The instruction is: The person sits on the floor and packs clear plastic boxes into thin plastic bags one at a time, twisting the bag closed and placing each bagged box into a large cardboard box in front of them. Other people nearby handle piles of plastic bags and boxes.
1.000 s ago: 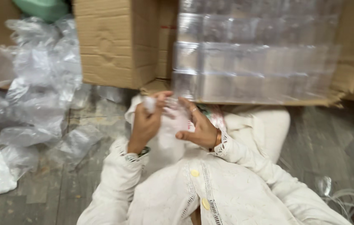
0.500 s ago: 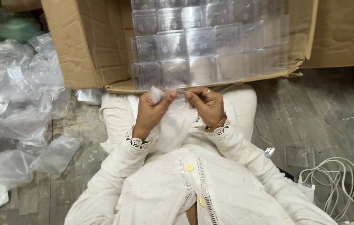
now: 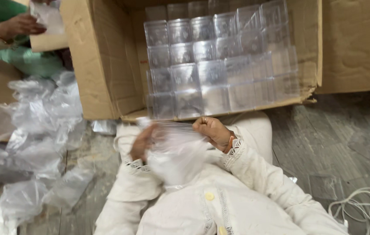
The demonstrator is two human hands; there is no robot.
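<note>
Gripping the clear plastic bag (image 3: 177, 150) stretched between our left hand (image 3: 143, 141) and right hand (image 3: 211, 130) over our lap, we risk tearing the thin film or losing the edge.

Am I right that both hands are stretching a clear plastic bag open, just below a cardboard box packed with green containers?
Not quite: the head view shows the containers are clear and see-through, not green. The rest stands: the left hand and right hand each have a grip on the clear plastic bag, just below the cardboard box.
</note>
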